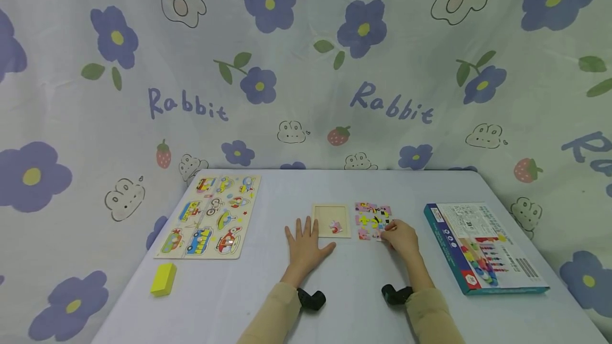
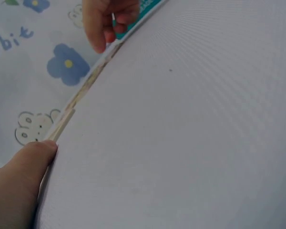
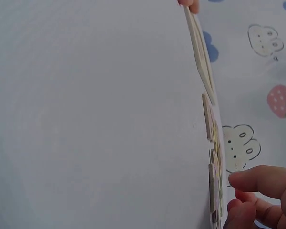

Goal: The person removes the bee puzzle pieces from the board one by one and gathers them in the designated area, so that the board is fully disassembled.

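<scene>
My left hand [image 1: 304, 248] lies with its fingers spread at the lower left of a wooden puzzle tray [image 1: 332, 205]; in the left wrist view its thumb [image 2: 32, 160] is right at the tray's edge. One pink picture piece [image 1: 336, 226] sits inside the tray, toward its lower right. To the tray's right, several colourful jigsaw pieces [image 1: 365, 221] lie in a loose block. Over the lower right of that block is my right hand [image 1: 402, 238], fingers bent. A gap shows between its thumb and index finger in the right wrist view [image 3: 262, 200], with no piece seen between them.
At the left lies a wooden vehicle puzzle board [image 1: 220, 219], with a yellow block [image 1: 163, 279] nearer me. A flat teal-edged box [image 1: 487, 248] lies at the right. Behind the white table [image 1: 354, 301] hangs a flowered curtain [image 1: 306, 68].
</scene>
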